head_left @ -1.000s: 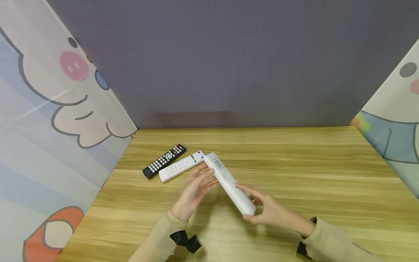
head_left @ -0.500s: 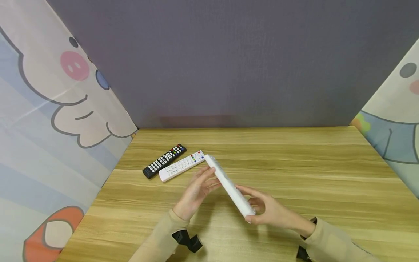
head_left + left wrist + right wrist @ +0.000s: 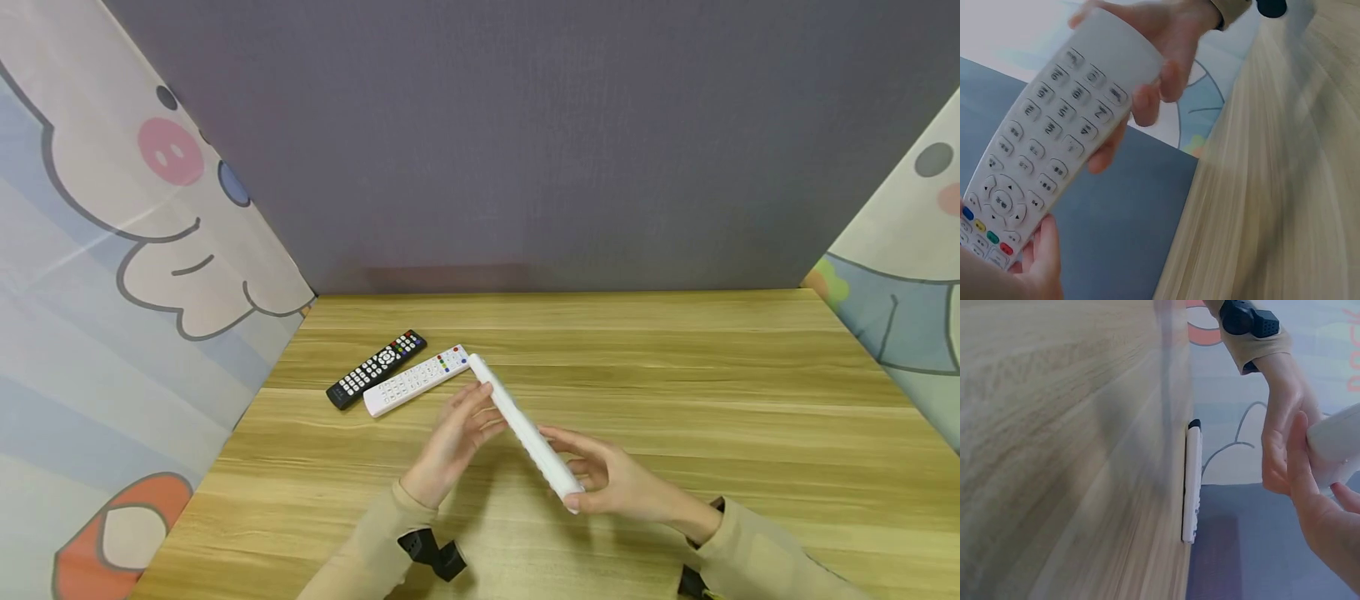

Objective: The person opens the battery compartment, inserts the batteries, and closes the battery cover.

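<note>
Both hands hold a white remote control [image 3: 527, 433] above the table, tilted on edge in the head view. My left hand [image 3: 448, 446] pinches its far end, thumb along the near side. At the near end, my right hand [image 3: 617, 480] grips it between thumb and fingers. In the left wrist view the keypad of this remote control [image 3: 1054, 128] faces the camera, with blue, yellow, green and red buttons near the left fingers. The right wrist view shows only its rounded white end [image 3: 1335, 440].
A second white remote control [image 3: 416, 382] lies face up at the left of the wooden table [image 3: 712, 400]. Next to it, a black remote control [image 3: 377, 369] lies at the same slant. A dark grey panel [image 3: 525, 150] stands behind the table, with cartoon-printed sheets [image 3: 105, 275] at both sides.
The held remote control has turned about its length, from showing its labelled back to standing edge-on in the head view. Both hands have kept their hold and shifted only slightly.
</note>
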A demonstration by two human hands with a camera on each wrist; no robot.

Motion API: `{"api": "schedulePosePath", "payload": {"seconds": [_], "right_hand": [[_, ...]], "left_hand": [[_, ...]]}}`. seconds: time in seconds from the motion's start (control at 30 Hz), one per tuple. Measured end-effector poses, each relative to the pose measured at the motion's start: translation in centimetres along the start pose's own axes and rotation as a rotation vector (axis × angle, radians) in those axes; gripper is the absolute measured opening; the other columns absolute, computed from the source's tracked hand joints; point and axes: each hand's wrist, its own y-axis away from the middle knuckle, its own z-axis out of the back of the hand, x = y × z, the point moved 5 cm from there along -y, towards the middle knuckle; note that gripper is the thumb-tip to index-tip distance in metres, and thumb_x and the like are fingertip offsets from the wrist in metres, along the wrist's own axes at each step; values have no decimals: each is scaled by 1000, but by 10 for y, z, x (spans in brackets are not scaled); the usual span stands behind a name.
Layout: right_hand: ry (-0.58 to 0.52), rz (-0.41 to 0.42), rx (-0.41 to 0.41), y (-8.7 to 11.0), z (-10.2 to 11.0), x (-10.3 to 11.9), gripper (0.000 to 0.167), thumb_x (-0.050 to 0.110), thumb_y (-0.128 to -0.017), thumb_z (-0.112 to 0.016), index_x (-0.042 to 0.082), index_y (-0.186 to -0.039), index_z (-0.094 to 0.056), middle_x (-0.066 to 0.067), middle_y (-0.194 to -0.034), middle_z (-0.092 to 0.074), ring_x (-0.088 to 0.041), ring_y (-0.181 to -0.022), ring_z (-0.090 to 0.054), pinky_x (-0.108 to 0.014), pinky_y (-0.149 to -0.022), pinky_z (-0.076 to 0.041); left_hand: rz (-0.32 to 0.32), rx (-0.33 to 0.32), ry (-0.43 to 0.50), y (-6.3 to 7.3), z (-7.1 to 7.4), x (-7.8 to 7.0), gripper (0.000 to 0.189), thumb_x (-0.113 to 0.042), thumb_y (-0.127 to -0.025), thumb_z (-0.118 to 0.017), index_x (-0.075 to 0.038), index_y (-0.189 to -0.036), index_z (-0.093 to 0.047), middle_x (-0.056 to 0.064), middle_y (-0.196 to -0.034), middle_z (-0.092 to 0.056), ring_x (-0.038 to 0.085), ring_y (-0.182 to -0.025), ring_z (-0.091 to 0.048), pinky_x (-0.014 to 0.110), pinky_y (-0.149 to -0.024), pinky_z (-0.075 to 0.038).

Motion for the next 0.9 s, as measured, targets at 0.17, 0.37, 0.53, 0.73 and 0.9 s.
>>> {"api": "schedulePosePath", "payload": {"seconds": [0.17, 0.37, 0.53, 0.73, 0.9], "right_hand": [[26, -58, -15, -1, -2, 0, 69, -4, -79, -59, -9, -135, -18, -39, -117, -34, -18, -94, -58, -42, -77, -52], [168, -135, -74, 1, -1, -4, 69, 2, -78, -63, -6, -135, -23, -33, -121, -39, -11, -96, -56, -32, -79, -53], [182, -116, -78, 2, 0, -5, 57, 4, -82, -59, -7, -131, -31, -31, -119, -41, -12, -91, -57, -32, -75, -54], [248, -92, -48, 5, 3, -3, 35, 4, -85, -56, -4, -118, -49, -26, -110, -53, -12, -83, -58, -29, -69, -54], [318, -114, -54, 9, 9, -1, 29, 4, -86, -55, -4, -113, -52, -24, -107, -56, -21, -82, -59, -27, -71, -53]], "left_hand": [[-9, -17, -42, 0, 1, 0, 7, -14, -89, -50, -9, -89, -55, 2, -80, -61, 15, -73, -60, 35, -80, -51], [-11, -60, -67, -1, 2, -1, 7, -15, -86, -55, -8, -89, -54, 3, -79, -60, 14, -70, -60, 35, -77, -52], [-38, -90, -96, -2, 5, -5, 13, -15, -85, -56, -4, -92, -51, 4, -81, -59, 14, -69, -60, 34, -75, -53], [-72, -146, -208, -4, 12, -13, 36, -19, -83, -58, 5, -108, -48, 4, -87, -56, 13, -73, -57, 29, -72, -53], [-155, -179, -313, -4, 16, -23, 44, -11, -79, -61, 10, -115, -46, 9, -92, -54, 13, -74, -56, 26, -71, -54]]}}
